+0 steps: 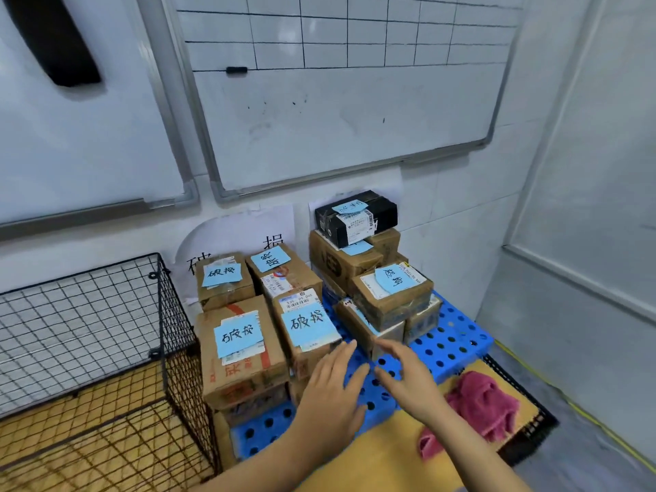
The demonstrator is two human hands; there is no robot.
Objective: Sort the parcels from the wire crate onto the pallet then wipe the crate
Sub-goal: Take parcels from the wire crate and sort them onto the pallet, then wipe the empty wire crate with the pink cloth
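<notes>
A blue perforated pallet point(447, 340) lies by the wall and carries cardboard parcels with blue notes. One group of brown parcels point(245, 353) stands on its left half. A stack on the right point(390, 296) is topped by a black box point(355, 216). The black wire crate point(167, 335) stands at the left, and no parcels show inside it. My left hand point(332, 388) and my right hand point(408, 376) hover open over the pallet's front, between the two groups, holding nothing. A pink cloth point(479, 404) lies to the right of my right hand.
Two whiteboards point(337, 101) hang on the wall above the pallet. The pink cloth rests on a yellow board over a black crate point(525, 438). A white wall panel point(585, 243) closes off the right side. Paper signs are stuck to the wall behind the parcels.
</notes>
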